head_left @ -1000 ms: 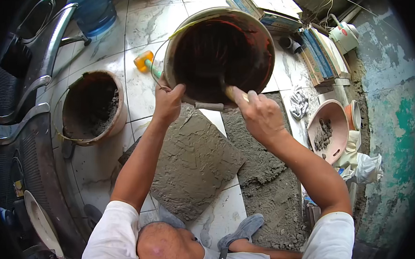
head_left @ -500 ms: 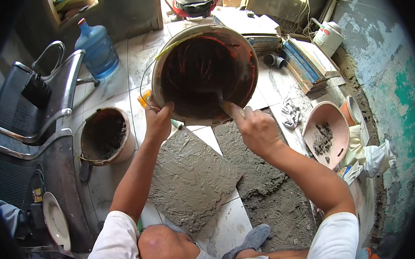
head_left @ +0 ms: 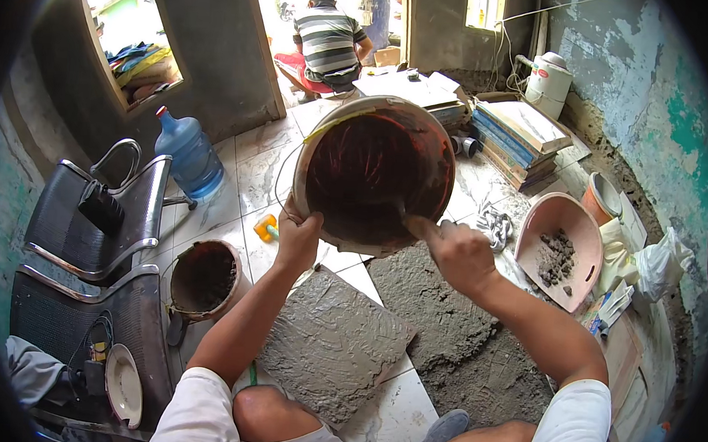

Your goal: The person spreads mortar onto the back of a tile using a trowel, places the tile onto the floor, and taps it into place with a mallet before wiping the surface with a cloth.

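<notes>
My left hand (head_left: 299, 236) grips the left rim of a large bucket (head_left: 439, 145), tilted toward me, its dark inside streaked with red. My right hand (head_left: 460, 252) is closed on a wooden-handled scraping tool (head_left: 412, 224) whose working end reaches into the bucket; its shape is unclear. Below the bucket lie a tile (head_left: 328, 340) coated in wet grey mortar and a bed of rough mortar (head_left: 459, 347). An orange-headed mallet (head_left: 266, 228) rests behind my left hand.
Metal chairs (head_left: 74, 286), a mortar bucket (head_left: 235, 283) and water jug (head_left: 189, 156) stand left. A pink scoop (head_left: 563, 212), plastic bags (head_left: 664, 265) and stacked boxes (head_left: 518, 137) are right, along the wall. Another person (head_left: 327, 51) crouches in the doorway.
The view has tilted up, showing the doorway and crouching person. The bucket, held in both frames, has risen and then come lower in the picture, with my hands moving along with it.
</notes>
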`<action>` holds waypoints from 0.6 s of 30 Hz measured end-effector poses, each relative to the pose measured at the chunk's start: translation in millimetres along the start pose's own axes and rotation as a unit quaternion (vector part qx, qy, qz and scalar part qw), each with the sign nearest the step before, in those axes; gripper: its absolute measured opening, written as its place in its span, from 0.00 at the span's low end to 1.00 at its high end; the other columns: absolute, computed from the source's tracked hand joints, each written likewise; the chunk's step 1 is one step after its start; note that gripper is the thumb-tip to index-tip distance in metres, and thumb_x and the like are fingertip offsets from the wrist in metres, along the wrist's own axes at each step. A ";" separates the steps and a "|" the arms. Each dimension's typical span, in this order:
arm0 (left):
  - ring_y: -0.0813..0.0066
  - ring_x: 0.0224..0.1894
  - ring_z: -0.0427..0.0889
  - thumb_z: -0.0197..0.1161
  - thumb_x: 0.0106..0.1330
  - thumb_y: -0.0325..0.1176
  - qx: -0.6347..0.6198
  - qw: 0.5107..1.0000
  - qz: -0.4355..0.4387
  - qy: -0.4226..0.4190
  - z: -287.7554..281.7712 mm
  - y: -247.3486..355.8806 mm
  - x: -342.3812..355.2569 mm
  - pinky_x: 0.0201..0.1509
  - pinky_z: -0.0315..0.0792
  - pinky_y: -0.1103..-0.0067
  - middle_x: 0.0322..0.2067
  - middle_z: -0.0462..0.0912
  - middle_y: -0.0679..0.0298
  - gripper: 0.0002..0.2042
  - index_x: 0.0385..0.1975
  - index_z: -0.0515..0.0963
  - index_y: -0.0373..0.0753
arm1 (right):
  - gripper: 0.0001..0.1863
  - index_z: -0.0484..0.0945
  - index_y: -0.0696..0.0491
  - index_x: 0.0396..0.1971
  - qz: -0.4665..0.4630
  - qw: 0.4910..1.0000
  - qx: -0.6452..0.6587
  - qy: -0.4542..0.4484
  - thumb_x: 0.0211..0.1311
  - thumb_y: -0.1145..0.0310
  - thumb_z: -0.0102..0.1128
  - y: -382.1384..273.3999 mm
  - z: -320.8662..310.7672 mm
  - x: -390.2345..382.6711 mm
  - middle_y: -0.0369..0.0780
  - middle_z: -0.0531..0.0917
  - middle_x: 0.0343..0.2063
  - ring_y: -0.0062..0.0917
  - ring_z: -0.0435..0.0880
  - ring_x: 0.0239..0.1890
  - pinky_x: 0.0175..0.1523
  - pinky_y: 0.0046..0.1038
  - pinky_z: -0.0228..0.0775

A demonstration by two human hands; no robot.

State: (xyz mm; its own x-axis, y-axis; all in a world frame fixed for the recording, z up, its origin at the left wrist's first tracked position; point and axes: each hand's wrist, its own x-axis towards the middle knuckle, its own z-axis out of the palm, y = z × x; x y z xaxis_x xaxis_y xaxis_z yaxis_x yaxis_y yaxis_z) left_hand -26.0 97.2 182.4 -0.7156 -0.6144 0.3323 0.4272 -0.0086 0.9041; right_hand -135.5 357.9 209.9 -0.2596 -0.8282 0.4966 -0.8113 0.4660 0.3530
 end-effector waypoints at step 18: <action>0.64 0.55 0.78 0.49 0.53 0.11 -0.095 0.991 -0.039 -0.087 60.5 47.7 16.0 0.62 0.72 0.70 0.53 0.77 0.56 0.33 0.63 0.64 0.35 | 0.11 0.82 0.52 0.39 -0.012 0.995 0.017 0.097 0.56 0.70 0.57 27.1 -62.9 -7.9 0.36 0.78 0.20 0.22 0.79 0.20 0.22 0.22 0.71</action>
State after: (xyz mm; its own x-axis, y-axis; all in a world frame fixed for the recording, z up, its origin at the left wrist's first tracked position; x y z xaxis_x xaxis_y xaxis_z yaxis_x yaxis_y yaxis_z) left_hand -50.5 134.7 247.1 -0.8279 -0.4608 0.3197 0.4515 -0.2096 0.8673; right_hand -122.5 396.6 265.4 -0.1362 -0.7621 0.6329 -0.8339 0.4331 0.3420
